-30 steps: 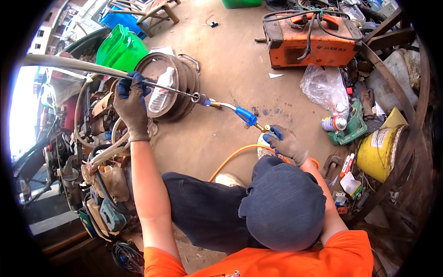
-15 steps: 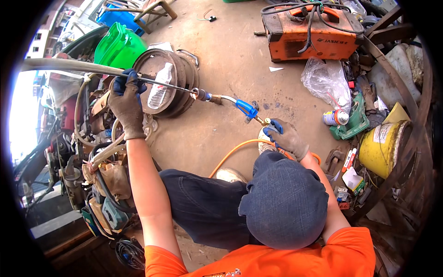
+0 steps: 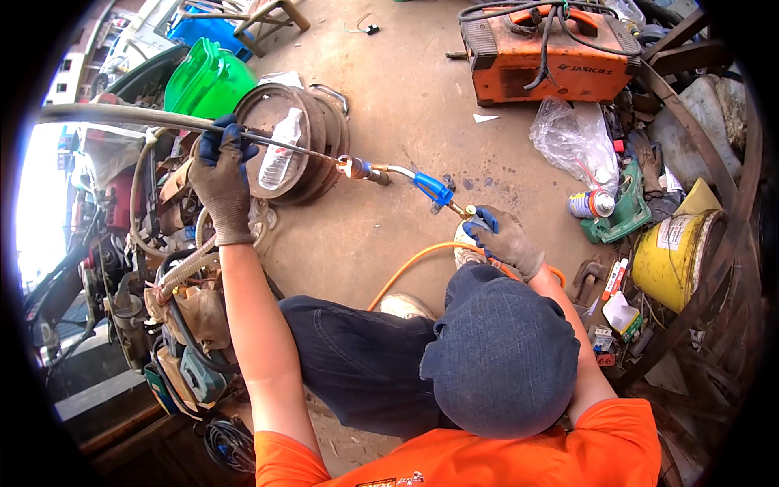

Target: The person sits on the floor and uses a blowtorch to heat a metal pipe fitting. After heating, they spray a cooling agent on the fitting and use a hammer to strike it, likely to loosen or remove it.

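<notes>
My left hand [image 3: 221,178], in a brown and blue work glove, grips a long grey rod [image 3: 276,144]. It looks thick toward the far left and thin toward its tip. That tip is at the metal nozzle of a gas torch [image 3: 432,188], where an orange glow shows. My right hand [image 3: 507,241], gloved alike, is closed around the torch's rear end, near a brass fitting. From there an orange hose [image 3: 414,265] curves past my shoes. Behind the rod, a clear plastic bottle [image 3: 280,150] lies on a rusty wheel rim [image 3: 323,138].
An orange welding machine [image 3: 552,69] with black cables stands at the far right. Below it lie a clear plastic bag [image 3: 572,138], a spray can [image 3: 591,204] and a yellow bucket [image 3: 675,256]. A green bucket [image 3: 209,81], hoses and machine parts crowd the left side.
The rod's tip and the torch nozzle have shifted slightly, and the orange glow at the nozzle looks larger. Both hands keep their grips nearly in place.
</notes>
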A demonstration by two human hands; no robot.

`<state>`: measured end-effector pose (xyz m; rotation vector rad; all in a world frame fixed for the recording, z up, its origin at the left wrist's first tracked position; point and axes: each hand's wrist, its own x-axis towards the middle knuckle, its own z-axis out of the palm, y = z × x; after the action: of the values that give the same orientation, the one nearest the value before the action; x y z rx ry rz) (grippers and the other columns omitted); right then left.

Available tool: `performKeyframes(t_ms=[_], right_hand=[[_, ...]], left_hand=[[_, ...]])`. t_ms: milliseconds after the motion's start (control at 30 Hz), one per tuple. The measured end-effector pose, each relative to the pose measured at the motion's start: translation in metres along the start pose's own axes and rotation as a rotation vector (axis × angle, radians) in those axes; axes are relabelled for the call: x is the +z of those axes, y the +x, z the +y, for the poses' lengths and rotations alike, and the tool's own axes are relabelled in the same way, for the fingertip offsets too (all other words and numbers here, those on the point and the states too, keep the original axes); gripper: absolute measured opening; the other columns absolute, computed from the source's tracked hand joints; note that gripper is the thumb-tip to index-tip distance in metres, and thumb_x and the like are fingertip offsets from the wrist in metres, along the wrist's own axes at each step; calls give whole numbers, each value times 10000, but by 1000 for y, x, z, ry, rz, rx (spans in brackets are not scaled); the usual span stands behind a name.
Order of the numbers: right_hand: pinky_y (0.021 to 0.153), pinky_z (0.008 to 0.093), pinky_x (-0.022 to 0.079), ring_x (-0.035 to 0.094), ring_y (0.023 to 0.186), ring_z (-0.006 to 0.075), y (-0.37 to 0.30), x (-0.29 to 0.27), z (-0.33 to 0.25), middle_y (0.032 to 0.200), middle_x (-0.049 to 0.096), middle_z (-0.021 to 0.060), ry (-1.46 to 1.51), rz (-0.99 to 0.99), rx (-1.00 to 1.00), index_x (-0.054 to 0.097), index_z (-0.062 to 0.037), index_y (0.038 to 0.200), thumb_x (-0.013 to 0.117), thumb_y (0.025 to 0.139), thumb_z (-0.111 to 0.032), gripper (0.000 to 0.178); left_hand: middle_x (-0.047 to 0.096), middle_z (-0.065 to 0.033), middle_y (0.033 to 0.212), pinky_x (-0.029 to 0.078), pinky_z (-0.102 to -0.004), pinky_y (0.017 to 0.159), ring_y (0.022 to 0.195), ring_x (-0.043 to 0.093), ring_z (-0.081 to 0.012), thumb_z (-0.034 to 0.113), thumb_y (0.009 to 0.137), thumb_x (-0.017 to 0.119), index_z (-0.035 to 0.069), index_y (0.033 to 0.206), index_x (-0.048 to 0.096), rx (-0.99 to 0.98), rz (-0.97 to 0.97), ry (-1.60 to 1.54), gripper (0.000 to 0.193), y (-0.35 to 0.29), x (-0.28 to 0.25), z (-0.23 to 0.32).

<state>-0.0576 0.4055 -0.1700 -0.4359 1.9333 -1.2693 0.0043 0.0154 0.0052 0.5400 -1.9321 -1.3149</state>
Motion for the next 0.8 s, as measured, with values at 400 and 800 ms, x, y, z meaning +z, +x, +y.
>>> performKeyframes(t_ms=[400,800], right_hand=[[676,333,508,617,736,169,-2,2,-2,844,653,96,27,18,11,624,-6,1211,675,911,-278,408],[761,437,506,670,833,346,-1,6,12,885,674,188,-28,29,51,614,-38,1188,660,915,-327,400]], left_hand=[[688,-118,1021,594,-258,748,870,677,-142,92,1005,600,-80,1261,584,-2,-86,10,309,2,-5,-2],[683,-129,1077,588,-259,775,930,676,-151,111,1028,562,-64,1306,551,-20,-118,-17,328,9,-14,-16]])
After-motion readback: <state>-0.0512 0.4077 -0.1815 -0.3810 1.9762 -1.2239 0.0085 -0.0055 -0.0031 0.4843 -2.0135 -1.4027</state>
